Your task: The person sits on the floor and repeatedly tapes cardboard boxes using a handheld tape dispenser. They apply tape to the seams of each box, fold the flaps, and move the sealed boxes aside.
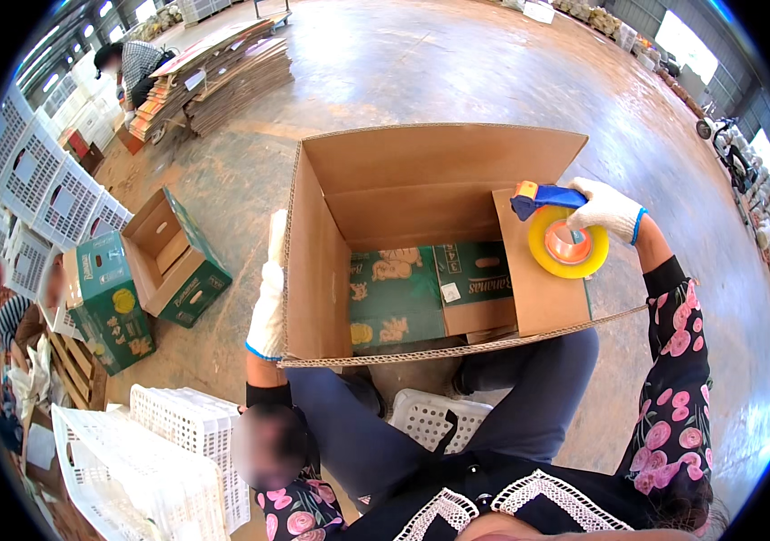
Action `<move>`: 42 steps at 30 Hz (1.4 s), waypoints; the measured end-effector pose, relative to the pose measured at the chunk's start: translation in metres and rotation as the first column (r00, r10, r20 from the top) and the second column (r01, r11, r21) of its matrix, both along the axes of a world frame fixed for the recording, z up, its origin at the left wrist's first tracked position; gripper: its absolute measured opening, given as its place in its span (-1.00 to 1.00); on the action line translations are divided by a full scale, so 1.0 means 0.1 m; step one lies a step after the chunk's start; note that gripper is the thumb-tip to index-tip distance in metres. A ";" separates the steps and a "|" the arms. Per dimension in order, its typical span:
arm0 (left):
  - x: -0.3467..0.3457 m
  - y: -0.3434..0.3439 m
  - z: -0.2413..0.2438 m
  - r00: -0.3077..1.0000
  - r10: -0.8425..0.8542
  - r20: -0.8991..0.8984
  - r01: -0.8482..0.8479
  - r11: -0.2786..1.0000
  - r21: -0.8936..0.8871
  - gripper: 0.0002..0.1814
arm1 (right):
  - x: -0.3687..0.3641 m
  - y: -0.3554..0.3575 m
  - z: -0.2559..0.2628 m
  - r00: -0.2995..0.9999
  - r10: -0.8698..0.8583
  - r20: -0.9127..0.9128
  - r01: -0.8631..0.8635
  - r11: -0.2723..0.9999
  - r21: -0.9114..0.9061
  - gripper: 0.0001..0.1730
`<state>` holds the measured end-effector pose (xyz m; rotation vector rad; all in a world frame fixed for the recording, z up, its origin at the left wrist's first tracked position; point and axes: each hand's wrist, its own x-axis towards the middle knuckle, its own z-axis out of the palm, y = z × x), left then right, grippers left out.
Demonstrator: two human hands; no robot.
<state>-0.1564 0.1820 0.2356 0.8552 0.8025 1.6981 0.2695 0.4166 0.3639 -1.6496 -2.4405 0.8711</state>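
Note:
Before my knees is a brown cardboard box (418,162) with its upper side open towards me. Green printed cardboard (395,297) shows inside it; whether this is its bottom or another carton below, I cannot tell. My left hand (264,318), in a white knit glove, holds the box's left outer side, its fingers partly hidden along the wall. In my gloved right hand (606,211) is a blue and orange tape dispenser (554,196). Its yellow tape roll (539,247) lies over a brown flap (513,270) at the box's right.
Two green banana cartons (111,304) stand at the left, near white plastic crates (53,189). More white crates (182,433) are close by my left elbow. Flattened cardboard (236,81) is stacked farther back, beside a crouching person (138,67). A perforated white plastic seat or crate (418,419) shows between my legs.

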 end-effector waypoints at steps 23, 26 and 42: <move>-0.04 0.58 -0.42 -0.240 0.015 -0.971 0.138 0.990 -0.018 -0.33 | -0.57 0.28 0.75 0.956 0.243 -0.165 -0.179 0.927 0.330 -0.51; -0.02 0.63 -0.41 -0.225 0.012 -0.974 0.146 0.989 -0.021 -0.36 | -0.79 0.76 1.04 0.849 0.293 -0.440 -0.078 0.892 0.444 -0.48; 0.04 -1.01 -0.64 0.980 0.196 -0.040 -0.176 0.940 0.291 0.01 | -1.35 0.48 0.18 0.972 0.208 0.108 -0.217 0.973 0.083 -0.36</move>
